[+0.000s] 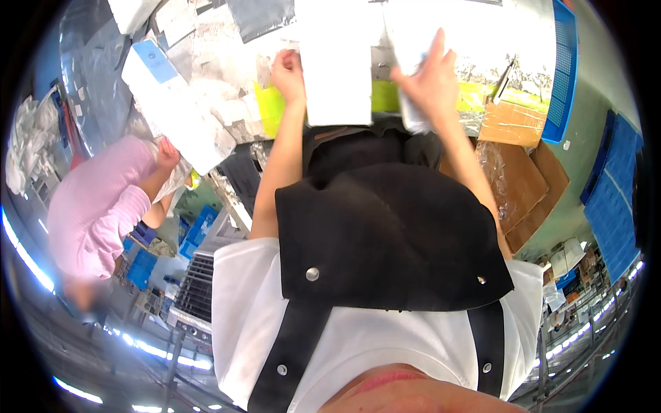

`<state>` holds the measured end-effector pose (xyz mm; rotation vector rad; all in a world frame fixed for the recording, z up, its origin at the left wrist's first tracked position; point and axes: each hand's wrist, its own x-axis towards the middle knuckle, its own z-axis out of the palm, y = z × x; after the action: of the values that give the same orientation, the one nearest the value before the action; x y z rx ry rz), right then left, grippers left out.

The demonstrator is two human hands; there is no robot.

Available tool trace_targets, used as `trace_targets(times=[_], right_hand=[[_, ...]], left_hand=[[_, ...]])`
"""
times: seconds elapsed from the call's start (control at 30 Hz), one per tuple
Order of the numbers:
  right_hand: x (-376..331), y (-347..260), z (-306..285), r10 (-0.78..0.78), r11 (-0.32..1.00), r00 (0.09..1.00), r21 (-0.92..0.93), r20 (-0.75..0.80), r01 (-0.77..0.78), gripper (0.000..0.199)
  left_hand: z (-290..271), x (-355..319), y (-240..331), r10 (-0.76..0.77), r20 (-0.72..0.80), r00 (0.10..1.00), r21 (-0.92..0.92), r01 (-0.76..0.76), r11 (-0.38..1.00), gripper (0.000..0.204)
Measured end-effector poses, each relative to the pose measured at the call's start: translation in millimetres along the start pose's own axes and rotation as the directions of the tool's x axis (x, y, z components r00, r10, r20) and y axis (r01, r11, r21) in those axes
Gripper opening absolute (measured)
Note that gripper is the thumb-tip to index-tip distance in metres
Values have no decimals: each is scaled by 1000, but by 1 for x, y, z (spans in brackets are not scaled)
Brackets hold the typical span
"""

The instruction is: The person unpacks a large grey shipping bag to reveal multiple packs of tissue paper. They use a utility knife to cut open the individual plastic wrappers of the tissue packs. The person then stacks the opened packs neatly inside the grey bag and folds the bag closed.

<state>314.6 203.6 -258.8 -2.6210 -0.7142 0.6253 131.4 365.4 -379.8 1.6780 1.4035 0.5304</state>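
A long white rectangular panel lies on the worktable between my hands, its near end at the table edge. Curled fingers close my left hand beside the panel's left edge; what they hold, if anything, is hidden. My right hand is over a second white piece, thumb and fingers spread, slightly blurred. This piece also reaches the near edge, and whether the palm presses on it I cannot tell. Yellow-green strips show on the table around the panels.
A co-worker in a pink top bends over the table at left, beside a white-and-blue long piece. At right are a blue basket, a pen-like tool and cardboard. A brown carton stands below.
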Motion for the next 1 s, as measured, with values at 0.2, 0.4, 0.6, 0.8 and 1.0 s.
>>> trace_targets(times=[0.2,0.4,0.6,0.8,1.0], right_hand=[[-16,-7,9,34,999,998,27,-43,-33,104],[-16,-7,9,21,997,997,74,-80,-15,105],[-16,-6,7,34,997,995,75,-91,-27,104],[-14,-7,11,-13,1000,995,6,-99,14,103],[-11,16,20,-9,969,983,242,-182,54,80]], left_hand=[[22,-22,48,-382,367,848,-505,526,684,42],[10,-20,43,-300,355,885,-388,432,814,47],[-5,-34,62,-249,260,933,-272,319,908,51],[-14,-48,55,-160,202,966,-251,209,945,52],[-99,-44,73,111,18,994,-280,-101,955,54]])
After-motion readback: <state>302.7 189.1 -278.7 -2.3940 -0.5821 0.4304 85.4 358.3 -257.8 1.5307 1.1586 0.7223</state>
